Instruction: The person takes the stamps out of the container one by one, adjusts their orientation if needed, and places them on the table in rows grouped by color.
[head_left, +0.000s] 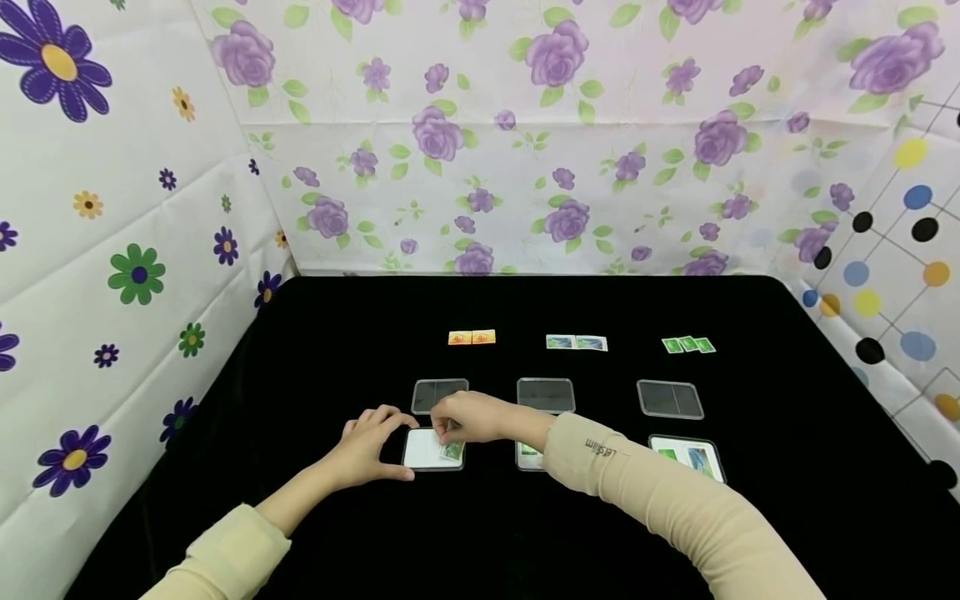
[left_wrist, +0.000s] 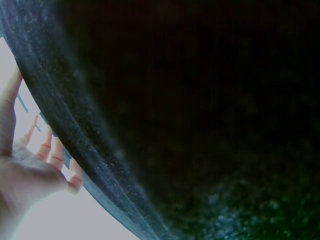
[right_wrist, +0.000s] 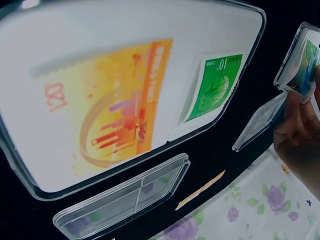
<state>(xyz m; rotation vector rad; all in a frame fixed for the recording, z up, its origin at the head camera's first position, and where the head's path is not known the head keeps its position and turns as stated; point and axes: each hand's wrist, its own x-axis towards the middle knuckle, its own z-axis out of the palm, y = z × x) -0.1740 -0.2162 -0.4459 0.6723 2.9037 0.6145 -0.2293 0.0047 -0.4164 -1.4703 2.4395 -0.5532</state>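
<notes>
Over the left white-backed clear case [head_left: 422, 452], my right hand [head_left: 474, 415] bends down and pinches a small stamp [right_wrist: 304, 75] at the case's right side. A green stamp [right_wrist: 310, 52] shows beside those fingers in the right wrist view. My left hand [head_left: 369, 448] lies at the same case's left side, thumb and index finger spread around its near and far corners. In the left wrist view its fingers [left_wrist: 44, 150] are spread apart at the dark cloth's edge. The middle case [head_left: 528, 463], partly hidden by my right sleeve, holds an orange stamp [right_wrist: 120, 107] and a green one.
Three clear lids [head_left: 439, 395] lie in a row behind the cases. Farther back are orange stamps [head_left: 472, 337], blue landscape stamps [head_left: 577, 342] and green stamps [head_left: 688, 344]. The right case [head_left: 684, 457] holds green and blue stamps. Black cloth [head_left: 337, 333] covers the table.
</notes>
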